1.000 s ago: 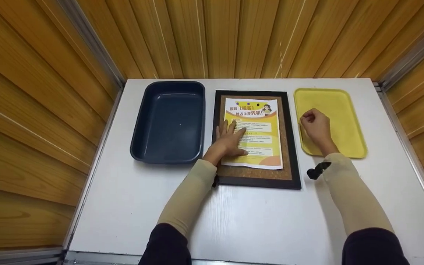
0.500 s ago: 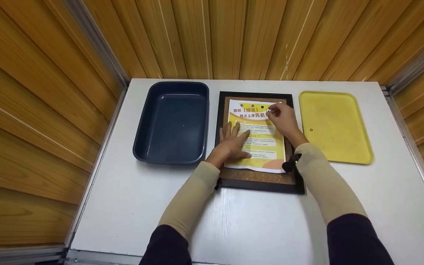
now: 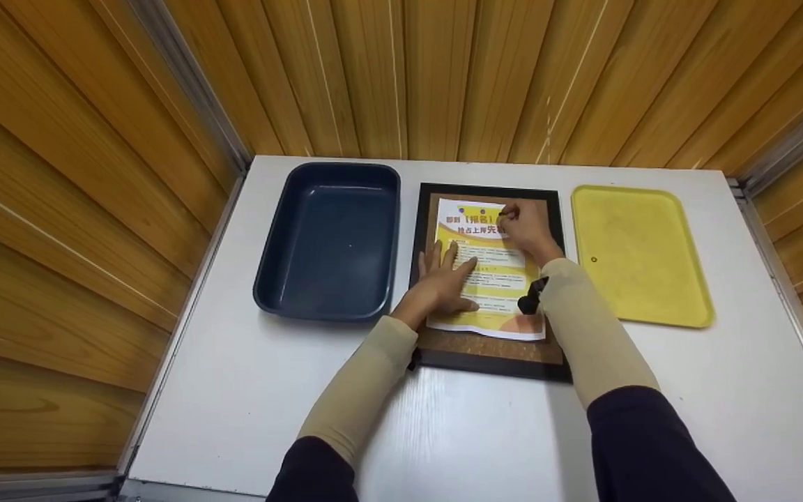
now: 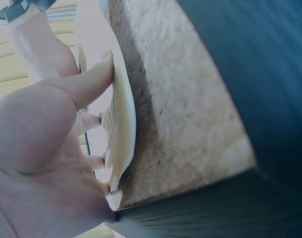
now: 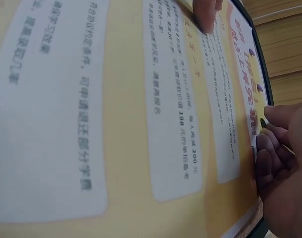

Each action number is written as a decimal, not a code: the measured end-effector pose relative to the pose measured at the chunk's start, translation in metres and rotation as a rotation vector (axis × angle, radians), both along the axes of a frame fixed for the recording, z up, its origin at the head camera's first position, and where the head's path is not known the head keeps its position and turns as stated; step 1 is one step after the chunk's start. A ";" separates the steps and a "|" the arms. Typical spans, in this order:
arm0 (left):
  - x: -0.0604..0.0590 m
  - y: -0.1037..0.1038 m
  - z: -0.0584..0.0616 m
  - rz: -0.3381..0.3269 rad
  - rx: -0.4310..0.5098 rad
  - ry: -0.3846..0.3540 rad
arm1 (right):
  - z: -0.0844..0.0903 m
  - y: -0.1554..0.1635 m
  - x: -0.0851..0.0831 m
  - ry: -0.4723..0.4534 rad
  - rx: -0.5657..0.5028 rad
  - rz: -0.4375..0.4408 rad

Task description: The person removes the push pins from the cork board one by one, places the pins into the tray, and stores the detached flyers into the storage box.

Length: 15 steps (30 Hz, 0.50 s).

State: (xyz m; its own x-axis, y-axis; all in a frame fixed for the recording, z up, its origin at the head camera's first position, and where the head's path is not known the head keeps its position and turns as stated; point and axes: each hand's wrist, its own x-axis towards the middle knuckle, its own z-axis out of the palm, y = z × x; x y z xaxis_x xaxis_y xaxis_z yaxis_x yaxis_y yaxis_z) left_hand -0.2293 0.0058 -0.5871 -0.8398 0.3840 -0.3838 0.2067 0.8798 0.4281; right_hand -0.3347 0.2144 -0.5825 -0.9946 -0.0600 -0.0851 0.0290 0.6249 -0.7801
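Observation:
A yellow and white printed poster [image 3: 491, 284] lies on a framed cork board [image 3: 488, 348]. My left hand [image 3: 443, 284] rests with spread fingers on the poster's left half; the left wrist view shows the paper's lower edge [image 4: 125, 124] bowed up off the cork. Near the top right of the sheet, my right hand [image 3: 528, 224] has thumb and fingertips at a small black pushpin [image 5: 263, 122], pinching it. Two purple pushpins, one a left pushpin [image 3: 461, 210] and one a middle pushpin [image 3: 482, 211], stand along the poster's top edge. The right hand hides the poster's top right corner.
A deep dark blue bin [image 3: 328, 244] stands left of the board. On the right is a shallow yellow tray [image 3: 642, 258] with a small ring-like mark [image 3: 594, 259] on it. Wood-look panels [image 3: 436, 77] wall the white table [image 3: 471, 432] at the back and sides.
My right hand has moved left from over the yellow tray to the black pushpin on the poster, uncovering the small ring-like mark. The left hand has stayed on the poster.

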 end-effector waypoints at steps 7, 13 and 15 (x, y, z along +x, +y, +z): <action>0.007 0.003 0.002 -0.010 -0.031 -0.001 | -0.002 -0.001 0.000 -0.068 0.102 -0.053; 0.008 0.001 0.011 -0.010 -0.051 0.006 | -0.001 -0.004 -0.005 -0.042 0.165 -0.042; 0.006 0.000 0.015 -0.014 -0.062 0.020 | 0.001 -0.004 -0.008 -0.033 0.160 -0.040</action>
State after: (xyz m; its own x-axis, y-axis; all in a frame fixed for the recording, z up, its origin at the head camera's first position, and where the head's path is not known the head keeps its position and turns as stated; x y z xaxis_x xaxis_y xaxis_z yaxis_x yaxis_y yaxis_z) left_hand -0.2232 0.0059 -0.5726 -0.8423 0.3714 -0.3907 0.2265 0.9015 0.3687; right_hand -0.3424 0.2102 -0.5817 -0.9925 -0.0035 -0.1225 0.0799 0.7391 -0.6688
